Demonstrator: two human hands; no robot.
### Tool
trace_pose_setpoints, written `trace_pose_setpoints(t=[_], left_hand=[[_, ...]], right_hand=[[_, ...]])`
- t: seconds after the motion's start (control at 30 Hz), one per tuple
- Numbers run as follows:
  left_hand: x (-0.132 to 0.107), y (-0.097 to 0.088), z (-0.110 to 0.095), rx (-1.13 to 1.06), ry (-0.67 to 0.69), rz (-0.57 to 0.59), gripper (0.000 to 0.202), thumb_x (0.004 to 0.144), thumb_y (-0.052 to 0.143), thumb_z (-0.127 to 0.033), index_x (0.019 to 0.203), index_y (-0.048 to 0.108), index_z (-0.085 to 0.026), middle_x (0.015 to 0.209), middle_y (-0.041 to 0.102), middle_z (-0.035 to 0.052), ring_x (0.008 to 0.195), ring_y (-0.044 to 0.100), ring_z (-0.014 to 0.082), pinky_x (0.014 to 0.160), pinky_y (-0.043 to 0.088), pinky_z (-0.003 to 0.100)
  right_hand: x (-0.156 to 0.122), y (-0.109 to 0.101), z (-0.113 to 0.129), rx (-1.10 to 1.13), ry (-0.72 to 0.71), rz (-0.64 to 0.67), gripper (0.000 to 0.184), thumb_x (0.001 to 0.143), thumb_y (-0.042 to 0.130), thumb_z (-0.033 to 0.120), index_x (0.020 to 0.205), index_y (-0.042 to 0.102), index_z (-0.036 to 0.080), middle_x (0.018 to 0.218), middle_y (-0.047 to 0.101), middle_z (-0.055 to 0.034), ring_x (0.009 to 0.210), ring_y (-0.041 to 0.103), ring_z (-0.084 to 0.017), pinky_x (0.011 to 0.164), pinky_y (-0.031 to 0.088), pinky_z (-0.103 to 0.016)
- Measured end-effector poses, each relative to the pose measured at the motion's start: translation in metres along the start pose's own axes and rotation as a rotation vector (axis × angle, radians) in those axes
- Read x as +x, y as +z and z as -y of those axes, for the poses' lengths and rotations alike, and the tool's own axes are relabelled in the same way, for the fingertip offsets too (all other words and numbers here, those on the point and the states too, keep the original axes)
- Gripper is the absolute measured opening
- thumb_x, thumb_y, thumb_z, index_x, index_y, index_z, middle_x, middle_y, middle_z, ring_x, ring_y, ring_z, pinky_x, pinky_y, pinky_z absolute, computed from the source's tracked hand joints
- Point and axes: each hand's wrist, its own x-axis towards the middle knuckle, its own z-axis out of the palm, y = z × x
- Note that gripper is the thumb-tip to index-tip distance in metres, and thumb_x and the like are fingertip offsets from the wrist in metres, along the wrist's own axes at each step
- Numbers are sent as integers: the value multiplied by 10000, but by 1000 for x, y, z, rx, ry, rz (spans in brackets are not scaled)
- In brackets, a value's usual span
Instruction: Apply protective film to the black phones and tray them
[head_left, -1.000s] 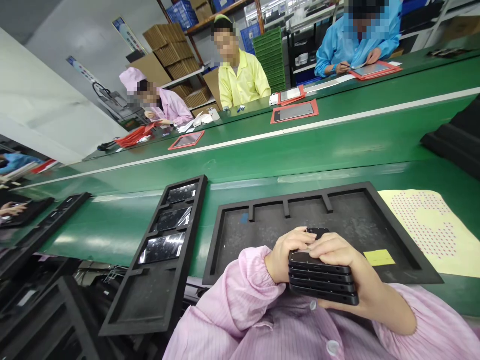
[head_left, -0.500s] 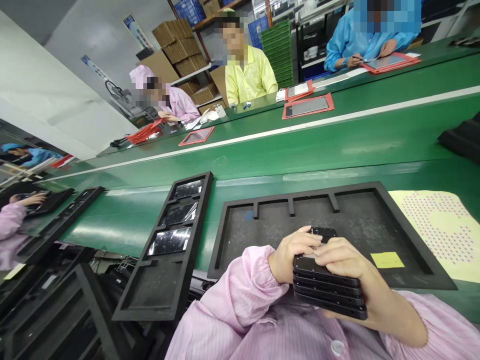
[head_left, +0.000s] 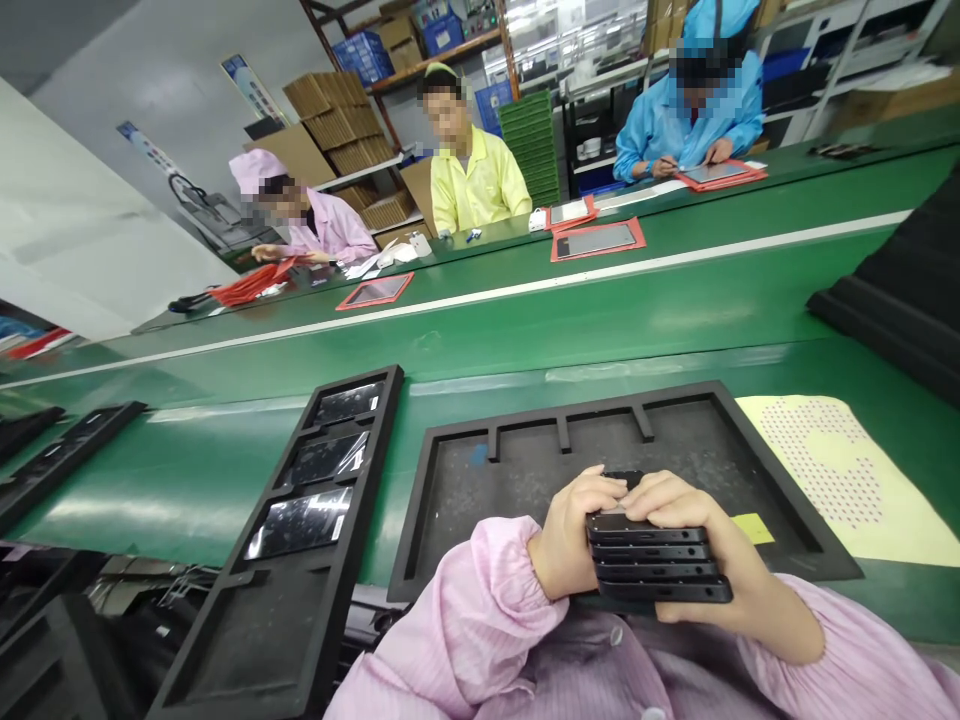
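Between my hands is a stack of several black phone housings [head_left: 652, 568], their edges facing me, held above the near side of a wide black foam tray [head_left: 457, 520]. My left hand [head_left: 574, 530] grips the stack's left side, fingers bent over the top. My right hand [head_left: 709, 540] wraps the right side, its fingers across the top and part of it beneath. The fingers of both hands meet over the top piece and hide much of it. To the left, a narrow black tray [head_left: 315, 600] carries three glossy dark screens [head_left: 300, 520] in its compartments.
A yellow note [head_left: 754, 528] lies in the wide tray. Right of it is a pale yellow sheet with dots [head_left: 847, 470]. Black foam pieces [head_left: 900, 290] stand farther right. Across the green bench [head_left: 480, 350] sit three co-workers, with tablets on red sleeves [head_left: 600, 240] before them.
The view has shifted, so the trays sit farther left in the picture. My hands still hold the stack, now turned more level. The co-worker in blue has bent lower.
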Motion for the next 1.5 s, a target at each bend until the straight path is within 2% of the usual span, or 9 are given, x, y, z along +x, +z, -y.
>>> trace_pose_setpoints(t=[0.27, 0.73, 0.83, 0.9, 1.03, 1.13, 1.27, 1.43, 1.5], left_hand=[[-1, 1, -3, 33, 44, 0, 230, 851, 516, -405, 935, 456, -200, 796, 669, 61, 782, 693, 197, 766, 573, 376], [-5, 1, 1, -42, 5, 40, 325, 798, 582, -381, 1047, 433, -236, 879, 652, 56, 840, 675, 224, 800, 543, 427], [-2, -2, 3, -78, -107, 52, 437, 775, 625, -471, 1087, 432, -233, 930, 630, 72, 851, 654, 221, 804, 533, 421], [1, -3, 2, -107, -238, 36, 632, 713, 652, -586, 1170, 415, -220, 1038, 593, 108, 938, 623, 242, 833, 520, 424], [11, 3, -3, -269, -400, -111, 923, 594, 611, -751, 1295, 347, -211, 1231, 498, 153, 1146, 517, 304, 990, 419, 469], [23, 11, -7, -407, -495, -274, 817, 604, 594, -756, 1185, 446, -201, 1115, 571, 125, 1028, 585, 268, 904, 493, 400], [39, 11, -8, -418, -629, -311, 666, 578, 612, -760, 920, 533, -195, 781, 586, 32, 682, 588, 168, 607, 534, 270], [46, 4, -2, -499, -648, -216, 771, 500, 697, -728, 1025, 502, -198, 949, 612, 81, 857, 623, 231, 770, 540, 345], [45, 5, 1, -508, -660, -186, 768, 504, 713, -712, 1026, 509, -188, 942, 620, 89, 851, 626, 232, 768, 536, 349]], right_hand=[[-2, 1, 0, 16, -40, 5, 383, 895, 582, 504, 1132, 439, 239, 945, 567, -44, 886, 579, -184, 826, 469, -344], [1, 0, -1, 36, -13, -5, 382, 870, 618, 491, 1124, 470, 248, 925, 585, -52, 867, 589, -207, 807, 496, -369], [8, -5, -2, 6, 96, -9, 340, 870, 613, 498, 1071, 488, 255, 954, 575, -56, 894, 586, -204, 784, 518, -337], [14, -8, -3, -61, 168, -30, 349, 855, 627, 508, 1060, 501, 254, 1017, 561, -66, 964, 576, -211, 795, 524, -314], [27, -2, -9, -103, 196, -126, 547, 793, 647, 601, 1185, 496, 250, 1141, 537, -85, 1013, 570, -220, 851, 514, -305], [35, 7, -13, -21, 199, -262, 520, 797, 607, 642, 1118, 535, 239, 1018, 599, -55, 878, 612, -198, 733, 544, -255], [45, 9, -18, -112, 233, -330, 412, 797, 629, 614, 850, 572, 209, 774, 614, -21, 663, 613, -177, 542, 522, -216], [51, 4, -25, -101, 273, -323, 464, 804, 596, 639, 950, 557, 200, 814, 637, -45, 682, 636, -194, 533, 538, -230], [50, 6, -28, -90, 257, -327, 446, 821, 589, 622, 966, 551, 202, 831, 635, -45, 687, 638, -188, 543, 540, -222]])
